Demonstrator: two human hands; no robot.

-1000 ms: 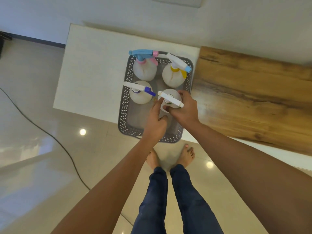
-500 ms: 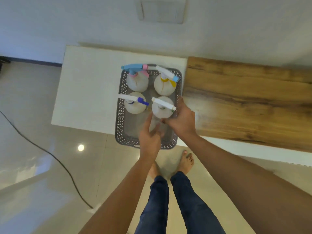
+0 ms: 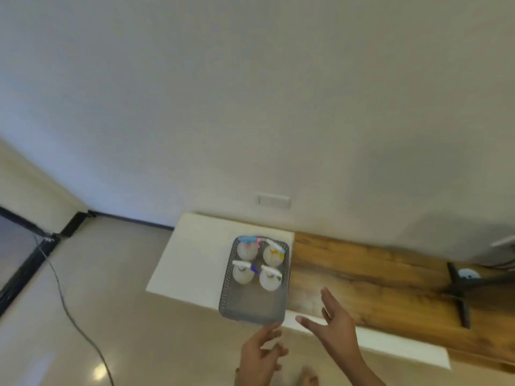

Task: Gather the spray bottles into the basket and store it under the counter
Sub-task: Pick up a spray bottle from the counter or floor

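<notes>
Neither hand holds anything. The right hand (image 3: 333,327) is spread wide, fingers apart, over the front edge of the counter just to the right of the basket. The left hand (image 3: 260,355) is lower, loosely open with its fingers half curled, one fingertip close to the basket's (image 3: 252,310) near right corner; the blur hides whether it touches.

The grey perforated basket sits on the white counter (image 3: 192,263), its near end reaching the counter's front edge. Four spray bottles (image 3: 269,278) stand upright in its far half, two by two, leaving the near half bare. Their triggers show blue and pink, yellow, purple, and white.

To the right the wooden counter section (image 3: 362,277) runs along the wall. A cable (image 3: 69,310) trails over the glossy floor at left.
</notes>
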